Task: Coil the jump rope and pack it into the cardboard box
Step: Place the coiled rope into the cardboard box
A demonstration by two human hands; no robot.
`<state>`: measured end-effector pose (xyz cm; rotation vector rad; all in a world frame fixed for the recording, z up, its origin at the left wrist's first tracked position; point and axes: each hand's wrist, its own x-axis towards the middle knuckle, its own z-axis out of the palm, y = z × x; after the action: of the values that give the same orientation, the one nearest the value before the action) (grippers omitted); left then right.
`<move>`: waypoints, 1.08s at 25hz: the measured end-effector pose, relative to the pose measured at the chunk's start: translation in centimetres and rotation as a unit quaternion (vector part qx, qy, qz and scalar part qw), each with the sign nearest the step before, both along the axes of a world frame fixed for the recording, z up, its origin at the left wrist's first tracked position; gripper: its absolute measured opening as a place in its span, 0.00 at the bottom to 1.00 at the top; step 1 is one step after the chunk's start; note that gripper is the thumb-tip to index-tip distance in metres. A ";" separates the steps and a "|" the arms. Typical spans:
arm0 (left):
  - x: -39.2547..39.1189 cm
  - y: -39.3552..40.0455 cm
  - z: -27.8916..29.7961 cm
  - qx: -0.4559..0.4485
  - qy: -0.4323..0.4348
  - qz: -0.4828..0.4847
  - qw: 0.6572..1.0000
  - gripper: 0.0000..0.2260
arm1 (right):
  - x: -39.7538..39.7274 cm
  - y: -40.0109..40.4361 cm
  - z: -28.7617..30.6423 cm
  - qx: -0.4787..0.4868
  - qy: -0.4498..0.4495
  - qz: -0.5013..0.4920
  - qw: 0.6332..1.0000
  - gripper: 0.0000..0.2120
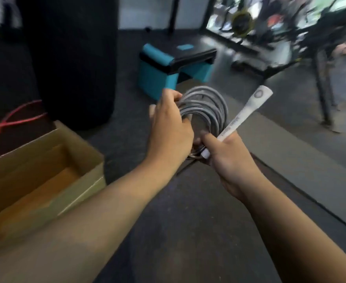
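Observation:
The grey jump rope [213,103] is wound into a round coil held in the air above the dark floor. My left hand [168,127] grips the coil's left side. My right hand [227,158] holds the coil's lower right together with a white handle [247,113], which sticks up and to the right. The open cardboard box [45,176] stands on the floor at the lower left, and nothing shows inside it. My left forearm passes just right of the box.
A tall black punching bag [70,58] stands behind the box. A red rope [10,121] lies at the far left. A teal and black step bench [168,66] sits beyond the coil. Black metal frames [321,82] stand at the right on grey mats.

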<state>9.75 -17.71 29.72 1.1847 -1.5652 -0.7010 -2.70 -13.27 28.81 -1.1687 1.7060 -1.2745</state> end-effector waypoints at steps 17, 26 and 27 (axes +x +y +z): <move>35.9 -3.6 -3.3 0.378 0.045 0.308 0.872 0.10 | 35.6 -14.0 -1.8 0.310 0.007 0.283 0.908 0.11; 33.4 -4.1 -13.6 0.507 0.093 0.349 0.782 0.11 | 34.3 -17.7 -13.1 0.446 0.098 0.353 0.817 0.08; 33.2 -4.2 -15.0 0.518 0.089 0.346 0.777 0.11 | 33.9 -18.1 -14.6 0.461 0.099 0.360 0.805 0.06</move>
<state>42.92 -21.94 14.75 2.2376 -0.3696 -1.1473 31.19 -31.34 14.22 -1.1314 1.4574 0.1814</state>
